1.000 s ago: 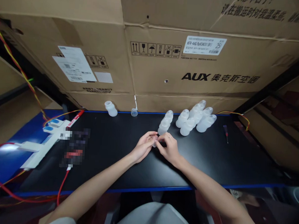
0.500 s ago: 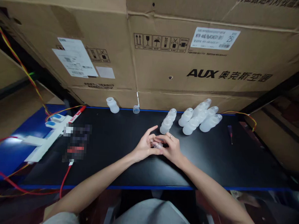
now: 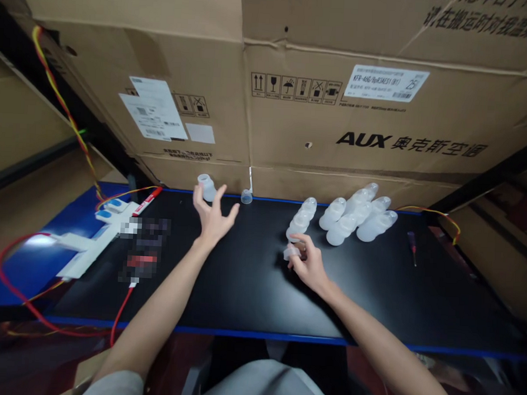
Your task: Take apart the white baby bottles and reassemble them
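One black table (image 3: pixel 250 291) fronts a large cardboard box (image 3: pixel 289 125); the left hand (image 3: pixel 213 223), empty, spreads wide by a bottle (image 3: pixel 206 184); the right hand (image 3: pixel 309 263) pinches a translucent piece (image 3: pixel 289 253).

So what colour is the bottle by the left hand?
The bottle is cloudy white, in the head view.

1. Box (image 3: pixel 285 122), printed "AUX", stands along the far edge of the bench (image 3: pixel 240 302), white labels (image 3: pixel 155 109) on its front.
2. Power strip (image 3: pixel 87 254) lies slantwise at left.
3. Red marker (image 3: pixel 147 201) lies by its far end.
4. Screwdriver (image 3: pixel 413 246) lies at right, tip toward the near edge.
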Available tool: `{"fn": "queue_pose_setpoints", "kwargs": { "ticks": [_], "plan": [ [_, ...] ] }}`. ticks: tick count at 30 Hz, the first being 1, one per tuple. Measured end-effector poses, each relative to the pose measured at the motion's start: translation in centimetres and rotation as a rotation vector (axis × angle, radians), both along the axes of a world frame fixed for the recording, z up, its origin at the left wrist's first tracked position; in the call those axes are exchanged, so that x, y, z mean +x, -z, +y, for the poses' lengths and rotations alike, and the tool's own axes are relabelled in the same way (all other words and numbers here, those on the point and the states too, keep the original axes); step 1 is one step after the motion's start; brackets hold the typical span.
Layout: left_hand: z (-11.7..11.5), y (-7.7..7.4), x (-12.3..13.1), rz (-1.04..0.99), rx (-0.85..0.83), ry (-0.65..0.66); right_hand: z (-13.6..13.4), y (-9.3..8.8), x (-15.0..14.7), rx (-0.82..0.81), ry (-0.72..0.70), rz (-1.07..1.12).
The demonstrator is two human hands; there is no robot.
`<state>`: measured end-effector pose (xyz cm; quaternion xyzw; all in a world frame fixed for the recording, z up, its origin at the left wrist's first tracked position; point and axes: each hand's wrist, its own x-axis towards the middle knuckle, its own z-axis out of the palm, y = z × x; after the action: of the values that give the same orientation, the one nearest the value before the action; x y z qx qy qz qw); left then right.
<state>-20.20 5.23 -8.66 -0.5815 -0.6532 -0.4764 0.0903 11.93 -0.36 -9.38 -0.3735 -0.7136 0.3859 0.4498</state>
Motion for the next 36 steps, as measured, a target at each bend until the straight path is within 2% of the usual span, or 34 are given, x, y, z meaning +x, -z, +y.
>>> {"fn": "queue_pose_setpoints", "kwargs": {
  "ticks": [2,4,7,11,15,21,23,25,27,29,32,36],
  "plan": [
    [1.1,0.6,-3.3,0.059,-0.09,-0.105,0.3,0.2,0.3,0.007,-0.051,0.014],
    [1.7,1.3,-5.5,0.014,-0.24,-0.093,0.5,0.1,0.4,0.014,-0.064,0.027],
    [2.2,2.3,-6.7,-0.048,-0.366,-0.074,0.6,-0.3,0.4,-0.094,-0.087,0.099],
    [2.3,2.8,-6.5,-0.018,-0.285,-0.189,0.5,-1.1,0.7,-0.21,-0.2,0.213],
    [2.7,2.7,-6.6,-0.073,-0.22,-0.303,0.5,-1.6,0.9,-0.204,-0.275,0.253],
    [3.7,2.6,-7.7,-0.189,-0.321,-0.221,0.5,-1.4,0.9,-0.122,-0.308,0.214],
    [3.6,2.4,-7.7,-0.176,-0.275,-0.218,0.4,-1.5,0.9,-0.117,-0.327,0.2],
    [3.1,2.0,-7.1,-0.102,-0.14,-0.19,0.3,-1.7,0.9,-0.098,-0.305,0.182],
    [2.3,1.3,-5.9,0.002,-0.006,-0.096,0.1,-2.0,0.8,-0.069,-0.25,0.184],
    [1.2,0.4,-3.9,0.099,0.053,0.076,-0.1,-2.2,0.8,-0.028,-0.181,0.228],
    [-0.5,-0.6,-0.2,0.205,0.03,0.372,0.0,-2.6,0.8,0.052,-0.067,0.324],
    [-3.1,-0.6,4.3,0.259,0.049,0.675,0.6,-3.1,1.2,0.131,0.008,0.327]
  ]
}}
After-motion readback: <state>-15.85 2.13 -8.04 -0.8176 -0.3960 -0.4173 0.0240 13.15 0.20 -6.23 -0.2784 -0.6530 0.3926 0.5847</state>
